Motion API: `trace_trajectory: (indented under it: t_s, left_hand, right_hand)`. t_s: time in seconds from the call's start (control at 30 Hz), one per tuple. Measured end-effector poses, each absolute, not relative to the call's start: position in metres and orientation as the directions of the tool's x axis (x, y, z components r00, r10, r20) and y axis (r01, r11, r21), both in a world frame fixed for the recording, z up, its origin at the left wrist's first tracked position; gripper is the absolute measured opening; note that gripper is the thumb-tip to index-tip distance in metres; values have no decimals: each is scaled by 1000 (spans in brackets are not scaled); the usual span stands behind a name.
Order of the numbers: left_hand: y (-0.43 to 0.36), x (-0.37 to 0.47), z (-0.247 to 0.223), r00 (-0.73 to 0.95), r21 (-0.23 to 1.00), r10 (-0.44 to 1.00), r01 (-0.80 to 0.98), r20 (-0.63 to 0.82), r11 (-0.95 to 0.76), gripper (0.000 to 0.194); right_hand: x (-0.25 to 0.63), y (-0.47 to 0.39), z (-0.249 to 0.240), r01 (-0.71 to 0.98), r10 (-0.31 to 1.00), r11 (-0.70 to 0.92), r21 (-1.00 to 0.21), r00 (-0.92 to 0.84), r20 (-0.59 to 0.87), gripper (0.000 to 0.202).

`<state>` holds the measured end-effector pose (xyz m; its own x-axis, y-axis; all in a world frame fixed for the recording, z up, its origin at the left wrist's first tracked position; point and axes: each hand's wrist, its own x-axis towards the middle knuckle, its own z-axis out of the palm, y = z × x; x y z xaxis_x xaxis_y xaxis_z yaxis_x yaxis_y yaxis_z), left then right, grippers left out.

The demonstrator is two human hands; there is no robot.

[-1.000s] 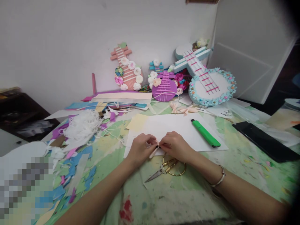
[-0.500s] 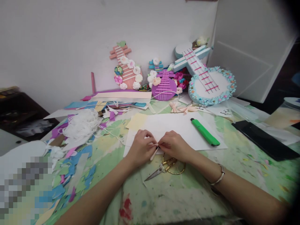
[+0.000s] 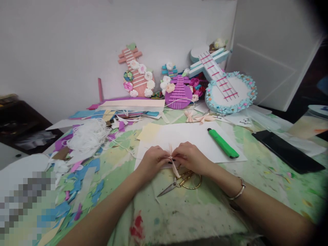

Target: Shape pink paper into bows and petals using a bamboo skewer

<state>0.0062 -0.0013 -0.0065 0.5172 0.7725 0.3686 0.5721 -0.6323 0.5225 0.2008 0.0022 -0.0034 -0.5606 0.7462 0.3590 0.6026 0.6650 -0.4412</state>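
My left hand (image 3: 153, 160) and my right hand (image 3: 190, 158) meet over the front edge of a white sheet (image 3: 179, 135). Between their fingertips is a pale pink paper piece (image 3: 175, 168), pinched at its middle. One end of it points up and the other hangs down toward me. Both hands are closed on it. Gold-handled scissors (image 3: 175, 183) lie just below the hands, blades toward the lower left. A green cutter (image 3: 223, 143) rests on the sheet to the right of my right hand.
White string (image 3: 88, 135) and coloured paper scraps (image 3: 84, 174) cover the left side. Decorated paper instruments (image 3: 178, 97) lean at the back wall. Pink paper bows (image 3: 202, 118) lie behind the sheet. A black slab (image 3: 288, 151) is at the right.
The pink paper piece has turned more upright, and its upper end now shows above the fingers. My left hand has shifted slightly down. The whole view has moved a little.
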Motion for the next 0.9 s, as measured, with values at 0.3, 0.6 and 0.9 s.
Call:
trace_trajectory:
  t_s: [0.3, 0.6, 0.9]
  left_hand:
    - [-1, 7, -4, 574, 444, 727, 578, 376, -685, 15]
    - [-1, 6, -5, 564, 465, 721, 553, 403, -692, 16]
    - [-3, 5, -8, 531, 461, 716, 548, 453, -698, 16]
  right_hand:
    - [203, 5, -5, 601, 718, 696, -394, -601, 351, 13]
    - [205, 3, 3, 533, 647, 761, -370, -667, 370, 11]
    - [205, 2, 2, 555, 682, 730, -399, -625, 379, 11]
